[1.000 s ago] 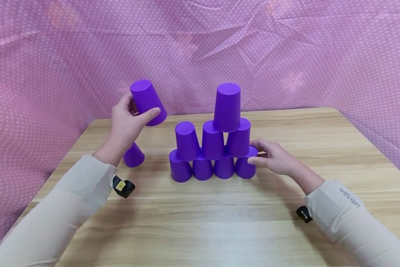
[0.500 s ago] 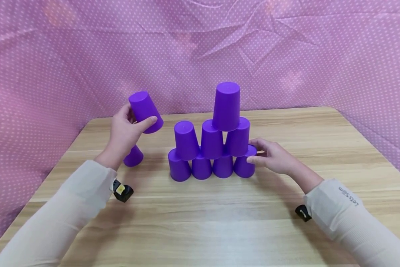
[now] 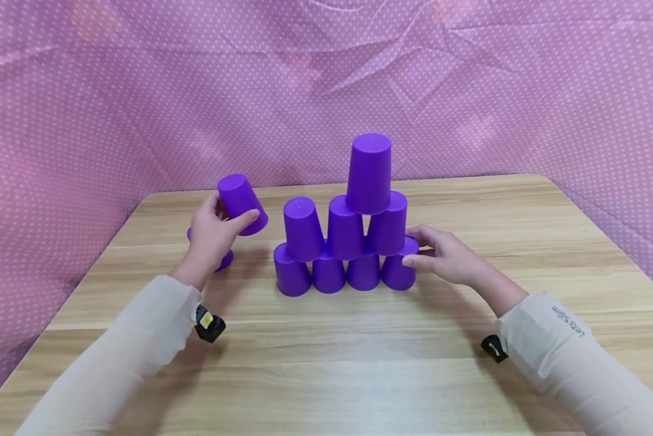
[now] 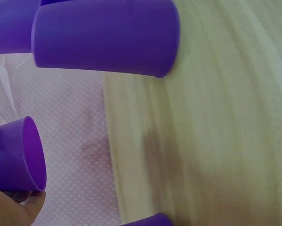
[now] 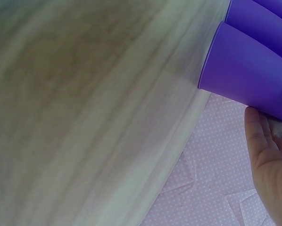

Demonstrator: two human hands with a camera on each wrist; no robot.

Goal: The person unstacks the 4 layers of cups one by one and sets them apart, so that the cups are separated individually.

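Observation:
My left hand (image 3: 212, 233) grips a purple cup (image 3: 238, 197) in the air, upside down and leaning, thumb on its near side. The left wrist view shows the open mouth of this held cup (image 4: 35, 155). Behind the left hand, another purple cup (image 3: 226, 260) stands on the table, mostly hidden. Upside-down purple cups form a stack: several in the bottom row, three in the middle row, and a single top cup (image 3: 370, 172) above the right pair. My right hand (image 3: 448, 257) holds the sides of the bottom row's right-end cup (image 3: 398, 274), thumb in front, fingers behind.
The wooden table (image 3: 326, 363) has its far edge just behind the stack. A pink dotted cloth (image 3: 326, 91) hangs behind and around it. Black wrist devices sit at the left cuff (image 3: 168, 303) and right cuff (image 3: 538, 330).
My left hand has lowered with its cup, shifting slightly right at the end, and now covers more of the standing cup behind it. The right hand and the stack have stayed put.

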